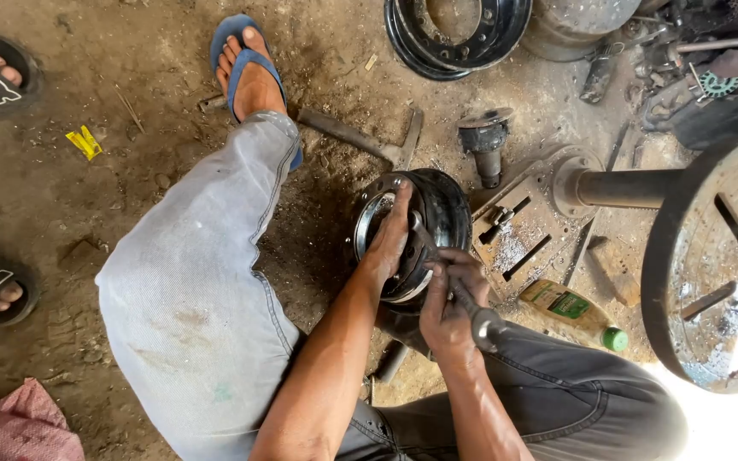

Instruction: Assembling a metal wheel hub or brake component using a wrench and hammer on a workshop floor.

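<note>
Work underway on the round black metal hub (416, 230) lying on the dirt floor (61, 188): our left hand (390, 235) presses flat on its rim, right hand (446, 299) grips a grey steel tool (471, 312); next, we judge, steady leverage

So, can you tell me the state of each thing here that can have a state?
Left hand: pressed flat on the drum.
Right hand: closed around the metal tool.
Wheel drum: on its side.
Metal tool: gripped, tip at the drum.
Bottle: lying down, green cap on.
</note>
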